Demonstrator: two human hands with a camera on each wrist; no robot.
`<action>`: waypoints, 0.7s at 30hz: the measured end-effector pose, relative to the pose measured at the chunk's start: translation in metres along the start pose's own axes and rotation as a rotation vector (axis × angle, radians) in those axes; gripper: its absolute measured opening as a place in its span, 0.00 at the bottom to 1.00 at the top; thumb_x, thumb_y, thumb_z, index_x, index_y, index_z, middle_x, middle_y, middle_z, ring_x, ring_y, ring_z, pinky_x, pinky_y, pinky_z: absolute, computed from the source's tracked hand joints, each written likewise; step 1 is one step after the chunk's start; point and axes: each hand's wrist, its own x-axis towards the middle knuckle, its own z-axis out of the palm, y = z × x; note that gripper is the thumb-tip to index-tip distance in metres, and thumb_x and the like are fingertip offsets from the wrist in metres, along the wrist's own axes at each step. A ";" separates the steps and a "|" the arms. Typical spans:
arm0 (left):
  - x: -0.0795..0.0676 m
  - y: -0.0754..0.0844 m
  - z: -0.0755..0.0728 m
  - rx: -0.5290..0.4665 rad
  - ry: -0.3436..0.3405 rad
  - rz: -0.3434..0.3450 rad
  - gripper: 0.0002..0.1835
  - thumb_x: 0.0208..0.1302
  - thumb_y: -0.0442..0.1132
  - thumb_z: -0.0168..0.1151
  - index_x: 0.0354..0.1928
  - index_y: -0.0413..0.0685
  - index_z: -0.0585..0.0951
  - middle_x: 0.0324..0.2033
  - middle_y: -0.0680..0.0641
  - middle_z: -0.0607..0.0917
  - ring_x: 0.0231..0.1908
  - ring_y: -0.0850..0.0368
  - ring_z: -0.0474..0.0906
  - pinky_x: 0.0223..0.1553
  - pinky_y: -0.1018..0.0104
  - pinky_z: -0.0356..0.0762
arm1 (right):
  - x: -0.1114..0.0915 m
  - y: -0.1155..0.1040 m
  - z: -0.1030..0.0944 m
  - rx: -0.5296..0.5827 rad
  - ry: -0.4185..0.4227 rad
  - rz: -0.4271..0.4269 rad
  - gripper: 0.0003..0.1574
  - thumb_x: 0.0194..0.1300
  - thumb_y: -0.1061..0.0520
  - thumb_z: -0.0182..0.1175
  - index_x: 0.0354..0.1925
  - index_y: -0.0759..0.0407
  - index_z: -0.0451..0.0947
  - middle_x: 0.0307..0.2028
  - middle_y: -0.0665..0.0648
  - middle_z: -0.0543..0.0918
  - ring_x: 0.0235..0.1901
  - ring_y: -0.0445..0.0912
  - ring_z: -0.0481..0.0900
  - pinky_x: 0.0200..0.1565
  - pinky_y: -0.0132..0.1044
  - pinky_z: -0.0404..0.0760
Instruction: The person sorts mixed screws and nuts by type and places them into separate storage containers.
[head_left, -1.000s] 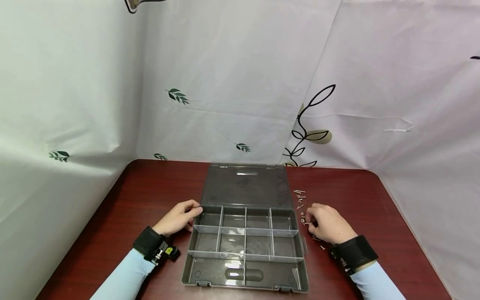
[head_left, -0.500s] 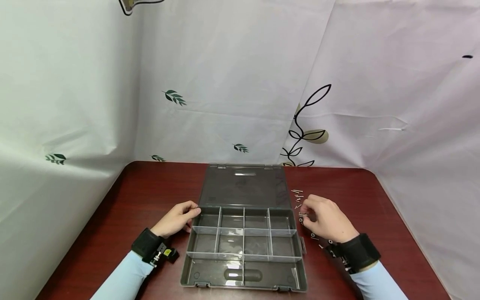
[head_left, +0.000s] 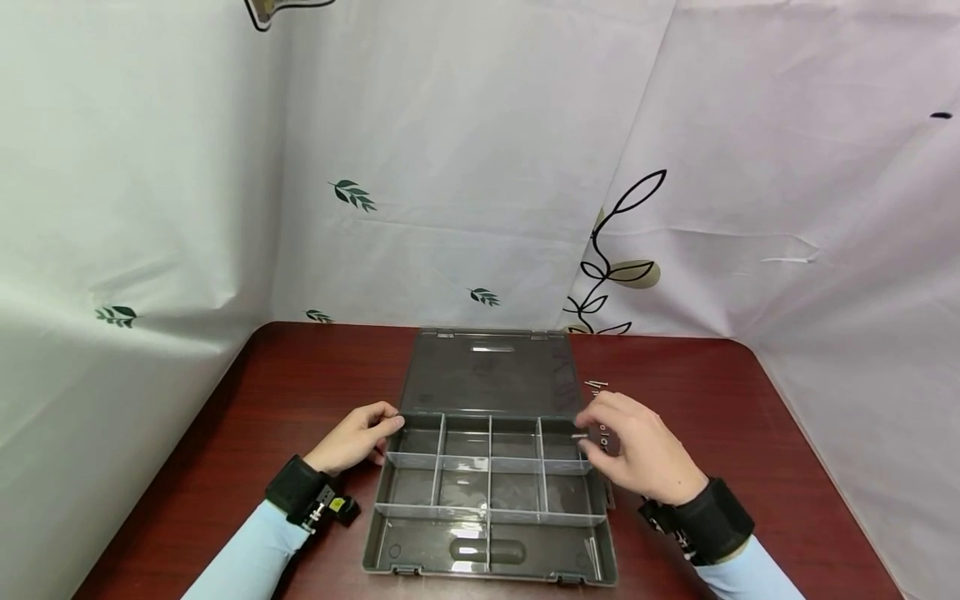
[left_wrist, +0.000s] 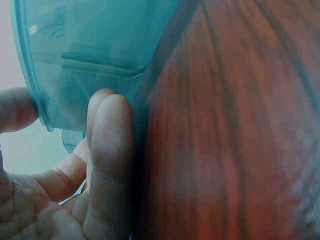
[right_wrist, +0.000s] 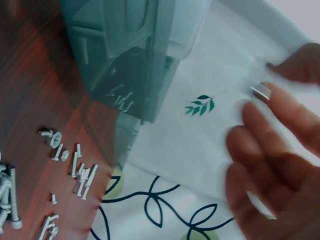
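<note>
A grey translucent compartment box (head_left: 491,518) lies on the table with its lid (head_left: 491,371) laid back. My left hand (head_left: 356,437) grips its left wall near the back corner; in the left wrist view, the thumb (left_wrist: 17,109) is on one side of the wall and fingers (left_wrist: 111,145) on the other. Over the back right compartment is my right hand (head_left: 637,450), thumb and index finger spread apart. A small metal piece, like a screw (head_left: 580,436), shows in the gap between their tips. In the right wrist view it appears blurred by the index fingertip.
Several loose screws (head_left: 596,385) and small nuts or washers (head_left: 603,429) lie right of the box, partly hidden by the right hand. In the right wrist view, screws (right_wrist: 85,182) are scattered on the reddish wooden table (right_wrist: 30,85). A patterned white cloth (head_left: 480,167) hangs behind.
My right hand has moved left from the loose hardware to above the box's back right compartment, and its thumb and index finger have parted. The left hand has stayed on the box wall.
</note>
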 end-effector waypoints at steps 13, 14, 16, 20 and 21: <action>0.001 -0.001 0.001 -0.005 0.000 -0.008 0.28 0.73 0.54 0.54 0.56 0.34 0.73 0.29 0.42 0.74 0.27 0.52 0.76 0.29 0.55 0.83 | -0.010 0.020 -0.029 -0.059 -0.061 0.134 0.48 0.57 0.41 0.70 0.72 0.53 0.68 0.71 0.54 0.66 0.66 0.49 0.66 0.55 0.46 0.72; 0.002 -0.001 0.001 -0.005 0.002 -0.009 0.28 0.73 0.54 0.54 0.56 0.34 0.73 0.30 0.41 0.74 0.27 0.52 0.76 0.29 0.55 0.83 | -0.011 0.022 -0.031 -0.064 -0.059 0.138 0.47 0.58 0.42 0.70 0.71 0.53 0.69 0.70 0.54 0.67 0.66 0.50 0.67 0.55 0.47 0.72; 0.002 -0.001 0.001 -0.002 0.005 -0.007 0.27 0.73 0.54 0.54 0.56 0.34 0.73 0.30 0.41 0.74 0.27 0.52 0.76 0.29 0.55 0.83 | -0.012 0.025 -0.032 -0.073 -0.059 0.148 0.45 0.58 0.42 0.70 0.70 0.52 0.70 0.69 0.53 0.68 0.65 0.50 0.67 0.57 0.48 0.71; 0.001 0.001 0.000 0.011 0.004 0.001 0.27 0.74 0.53 0.53 0.56 0.34 0.73 0.31 0.41 0.74 0.28 0.52 0.76 0.30 0.55 0.83 | -0.014 0.031 -0.031 -0.086 -0.059 0.153 0.41 0.58 0.44 0.70 0.67 0.54 0.73 0.66 0.52 0.70 0.64 0.49 0.69 0.58 0.48 0.70; 0.001 0.001 0.000 0.014 0.003 0.003 0.26 0.74 0.53 0.53 0.55 0.34 0.73 0.31 0.41 0.74 0.28 0.52 0.76 0.30 0.55 0.83 | -0.015 0.032 -0.030 -0.087 -0.064 0.157 0.40 0.58 0.44 0.70 0.67 0.54 0.74 0.65 0.52 0.71 0.63 0.49 0.70 0.58 0.48 0.71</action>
